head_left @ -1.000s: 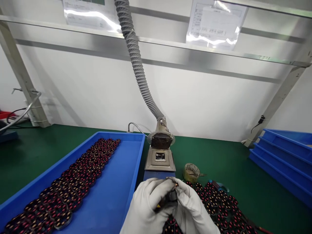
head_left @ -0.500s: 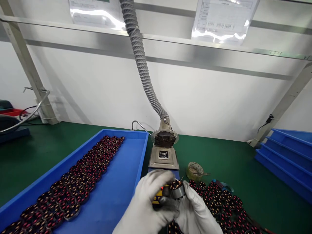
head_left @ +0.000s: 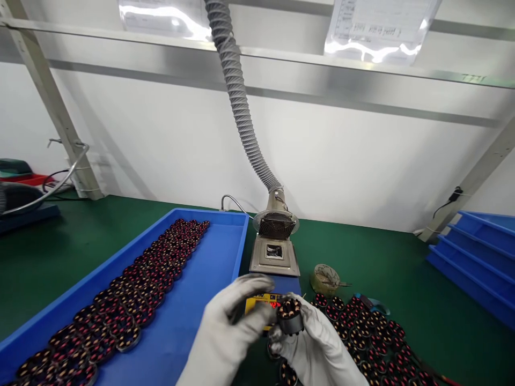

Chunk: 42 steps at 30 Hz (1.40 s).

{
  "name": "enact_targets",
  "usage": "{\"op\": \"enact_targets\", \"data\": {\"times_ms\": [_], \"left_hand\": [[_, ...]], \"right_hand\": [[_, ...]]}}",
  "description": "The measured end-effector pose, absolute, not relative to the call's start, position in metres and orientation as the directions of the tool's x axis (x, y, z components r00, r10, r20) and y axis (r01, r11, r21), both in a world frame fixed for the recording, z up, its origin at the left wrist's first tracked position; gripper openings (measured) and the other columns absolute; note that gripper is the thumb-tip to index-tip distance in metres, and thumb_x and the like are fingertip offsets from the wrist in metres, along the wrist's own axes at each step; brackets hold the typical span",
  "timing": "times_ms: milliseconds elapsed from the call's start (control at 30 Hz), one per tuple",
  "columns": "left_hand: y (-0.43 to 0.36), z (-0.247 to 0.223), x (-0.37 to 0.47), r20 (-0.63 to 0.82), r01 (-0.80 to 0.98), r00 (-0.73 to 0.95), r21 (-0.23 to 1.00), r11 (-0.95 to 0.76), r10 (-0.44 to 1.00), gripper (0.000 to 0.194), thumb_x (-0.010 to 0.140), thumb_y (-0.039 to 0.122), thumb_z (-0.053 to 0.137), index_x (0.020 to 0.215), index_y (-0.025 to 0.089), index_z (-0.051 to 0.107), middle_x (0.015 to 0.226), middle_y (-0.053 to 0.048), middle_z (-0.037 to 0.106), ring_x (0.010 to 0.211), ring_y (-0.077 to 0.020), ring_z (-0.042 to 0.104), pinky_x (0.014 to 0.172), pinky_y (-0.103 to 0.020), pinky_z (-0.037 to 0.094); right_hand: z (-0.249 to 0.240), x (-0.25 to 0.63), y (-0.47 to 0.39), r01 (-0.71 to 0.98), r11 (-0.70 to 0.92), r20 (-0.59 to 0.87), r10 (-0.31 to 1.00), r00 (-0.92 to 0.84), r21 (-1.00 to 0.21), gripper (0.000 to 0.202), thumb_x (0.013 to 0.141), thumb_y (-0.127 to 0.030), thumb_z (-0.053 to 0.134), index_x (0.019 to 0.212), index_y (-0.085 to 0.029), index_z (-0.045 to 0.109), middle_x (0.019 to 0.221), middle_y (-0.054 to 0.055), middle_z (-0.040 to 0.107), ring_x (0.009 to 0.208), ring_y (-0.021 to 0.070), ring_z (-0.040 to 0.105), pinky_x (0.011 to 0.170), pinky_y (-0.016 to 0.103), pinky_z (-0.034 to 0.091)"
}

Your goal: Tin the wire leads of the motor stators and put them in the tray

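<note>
One spread left hand (head_left: 223, 324); right hand (head_left: 322, 340) pinching dark cylinder (head_left: 290, 320); green tabletop (head_left: 354, 246); white wall (head_left: 341, 161) behind

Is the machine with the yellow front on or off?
On, it seems: red numbers glow on the yellow panel of the machine, partly hidden by the left hand.
</note>
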<state>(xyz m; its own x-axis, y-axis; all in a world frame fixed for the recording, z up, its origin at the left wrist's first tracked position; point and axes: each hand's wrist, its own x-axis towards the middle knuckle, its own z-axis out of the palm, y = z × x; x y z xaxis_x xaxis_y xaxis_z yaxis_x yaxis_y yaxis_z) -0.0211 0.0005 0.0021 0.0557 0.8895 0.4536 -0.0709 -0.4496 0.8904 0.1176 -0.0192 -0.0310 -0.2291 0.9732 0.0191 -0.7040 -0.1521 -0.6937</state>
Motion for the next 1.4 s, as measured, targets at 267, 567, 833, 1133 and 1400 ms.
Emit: {"op": "enact_targets", "data": {"times_ms": [267,567,833,1133,1400], "left_hand": [[-0.004,-0.003,-0.014,0.604,-0.112,-0.017,0.791,-0.602,0.797,0.018,0.073,0.011,0.062,0.073,0.029,0.068,0.075,0.005,0.068,0.077,-0.0136,0.062,0.074,-0.019,0.049],[0.002,0.003,-0.014,0.495,-0.084,0.166,0.869,-0.487,0.853,0.018,0.066,0.012,0.068,0.072,0.029,0.071,0.080,0.003,0.069,0.080,-0.0144,0.062,0.075,-0.018,0.048],[-0.004,0.002,-0.023,0.466,0.070,-0.022,0.883,-0.464,0.885,0.027,0.063,0.016,0.070,0.083,0.034,0.068,0.096,0.005,0.067,0.091,-0.0161,0.061,0.081,-0.022,0.048],[0.002,0.002,-0.014,0.568,-0.120,0.244,0.822,-0.557,0.786,0.012,0.068,0.021,0.073,0.077,0.029,0.071,0.078,0.000,0.070,0.078,-0.0186,0.063,0.075,-0.026,0.049],[-0.003,0.011,-0.026,0.327,-0.164,0.029,0.934,-0.318,0.945,0.019,0.063,0.013,0.070,0.075,0.028,0.071,0.086,0.002,0.070,0.085,-0.0159,0.063,0.075,-0.017,0.048]], "right_hand": [[-0.041,0.119,-0.007,-0.672,-0.022,0.034,0.997,-0.070,-0.740,0.031,0.056,-0.031,0.081,0.081,-0.019,0.068,0.080,0.006,0.070,0.075,0.0209,0.065,0.074,0.039,0.053],[-0.027,0.117,-0.015,-0.744,-0.084,0.000,0.994,-0.111,-0.663,0.026,0.058,-0.021,0.080,0.081,-0.021,0.068,0.084,0.004,0.070,0.077,0.0178,0.064,0.077,0.034,0.051],[-0.023,0.118,-0.025,-0.810,-0.256,0.006,0.952,-0.305,-0.528,0.032,0.070,-0.042,0.068,0.091,-0.018,0.067,0.089,0.009,0.069,0.074,0.0196,0.065,0.067,0.033,0.050],[-0.022,0.110,-0.027,-0.819,-0.271,0.023,0.945,-0.327,-0.506,0.023,0.076,-0.035,0.064,0.093,-0.019,0.067,0.088,0.003,0.070,0.076,0.0152,0.065,0.068,0.029,0.051],[-0.031,0.118,-0.023,-0.771,-0.272,0.006,0.941,-0.337,-0.576,0.033,0.072,-0.048,0.065,0.087,-0.018,0.068,0.083,0.007,0.071,0.073,0.0185,0.067,0.067,0.030,0.050]]}}
